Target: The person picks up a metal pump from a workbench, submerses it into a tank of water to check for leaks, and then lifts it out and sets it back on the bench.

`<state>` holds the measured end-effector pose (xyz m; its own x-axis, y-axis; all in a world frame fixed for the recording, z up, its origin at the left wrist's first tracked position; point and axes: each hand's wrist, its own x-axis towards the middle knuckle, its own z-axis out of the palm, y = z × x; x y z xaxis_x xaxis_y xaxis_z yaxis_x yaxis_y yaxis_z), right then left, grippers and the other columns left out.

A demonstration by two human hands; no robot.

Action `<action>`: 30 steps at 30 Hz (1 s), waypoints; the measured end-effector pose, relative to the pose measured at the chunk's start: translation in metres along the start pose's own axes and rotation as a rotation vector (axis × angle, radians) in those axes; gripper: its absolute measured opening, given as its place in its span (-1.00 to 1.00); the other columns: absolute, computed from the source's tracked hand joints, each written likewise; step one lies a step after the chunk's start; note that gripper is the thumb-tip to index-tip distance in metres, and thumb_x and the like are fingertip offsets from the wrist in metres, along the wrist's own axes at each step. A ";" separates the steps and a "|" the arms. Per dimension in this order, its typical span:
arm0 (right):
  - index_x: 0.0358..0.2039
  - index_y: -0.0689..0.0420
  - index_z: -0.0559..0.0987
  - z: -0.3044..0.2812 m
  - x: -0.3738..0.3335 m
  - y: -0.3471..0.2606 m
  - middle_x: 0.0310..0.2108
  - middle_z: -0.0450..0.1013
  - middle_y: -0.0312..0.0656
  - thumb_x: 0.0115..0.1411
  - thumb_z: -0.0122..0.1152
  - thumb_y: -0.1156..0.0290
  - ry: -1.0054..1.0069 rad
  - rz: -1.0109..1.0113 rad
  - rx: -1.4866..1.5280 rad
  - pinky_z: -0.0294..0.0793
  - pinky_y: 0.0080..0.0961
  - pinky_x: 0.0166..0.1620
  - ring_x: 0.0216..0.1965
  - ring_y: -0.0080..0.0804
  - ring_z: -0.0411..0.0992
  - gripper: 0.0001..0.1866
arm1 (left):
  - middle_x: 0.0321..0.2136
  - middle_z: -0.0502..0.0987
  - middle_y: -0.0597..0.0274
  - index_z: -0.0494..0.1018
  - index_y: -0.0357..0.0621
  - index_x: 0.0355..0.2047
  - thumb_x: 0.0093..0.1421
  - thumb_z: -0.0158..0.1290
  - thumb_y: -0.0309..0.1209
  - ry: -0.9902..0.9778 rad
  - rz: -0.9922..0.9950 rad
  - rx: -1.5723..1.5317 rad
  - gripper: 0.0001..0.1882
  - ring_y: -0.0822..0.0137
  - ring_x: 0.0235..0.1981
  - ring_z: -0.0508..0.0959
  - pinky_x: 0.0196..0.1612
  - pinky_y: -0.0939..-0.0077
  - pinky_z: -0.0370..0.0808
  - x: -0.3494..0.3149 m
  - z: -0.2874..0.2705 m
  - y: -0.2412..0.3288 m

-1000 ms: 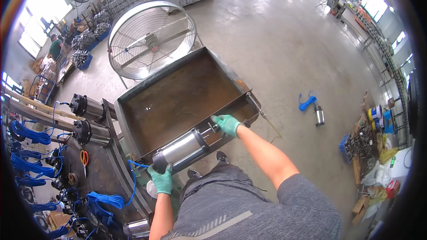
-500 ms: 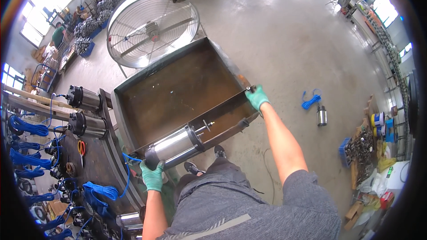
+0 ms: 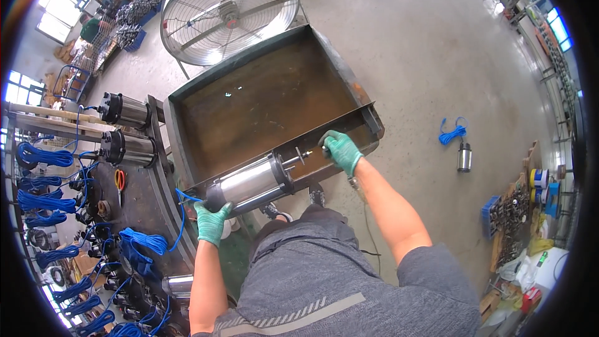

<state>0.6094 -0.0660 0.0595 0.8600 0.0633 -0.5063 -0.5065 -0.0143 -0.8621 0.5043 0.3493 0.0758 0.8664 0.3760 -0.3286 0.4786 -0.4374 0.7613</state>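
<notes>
A shiny steel cylindrical pump [image 3: 253, 184] with black end caps lies at the near side of a dark tank [image 3: 181, 150] holding brown liquid. My left hand [image 3: 212, 221], in a green glove, grips the pump's black left end, beside its blue cable. From the pump's right end sticks a metal rod with a cross handle and a brass-coloured tip [image 3: 308, 153]. Just right of that tip is my right hand [image 3: 342, 151], also gloved, with its fingers curled closed. A thin hose [image 3: 368, 224] with a metal fitting runs up to its wrist and seems held in it.
A large round fan [image 3: 229, 12] stands behind the tank. On the left bench are two more pumps [image 3: 128, 148], orange-handled scissors [image 3: 120, 184] and several blue cable coils [image 3: 143, 241]. Another pump [image 3: 464, 157] with its coil stands on the floor at right, near a blue crate [image 3: 491, 215].
My right hand has left the tank's right rim and come left and nearer, beside the rod tip. The hose now rises to it. My left hand stays on the pump.
</notes>
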 end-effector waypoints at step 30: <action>-0.49 -0.01 0.54 0.040 0.015 0.020 -0.69 0.32 -0.42 0.35 -0.08 0.31 0.065 0.143 0.215 0.08 -0.62 -0.72 -0.75 -0.66 0.20 -0.71 | -0.20 0.54 0.05 0.25 -0.32 -0.03 -0.06 0.52 -0.33 0.001 0.012 0.055 -0.24 0.28 -0.25 0.52 -0.11 0.38 0.52 -0.003 0.000 0.011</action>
<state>0.6100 -0.0252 0.0354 0.7773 0.0120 -0.6290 -0.6189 0.1945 -0.7610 0.5073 0.3435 0.0852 0.8719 0.3714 -0.3191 0.4754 -0.4861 0.7332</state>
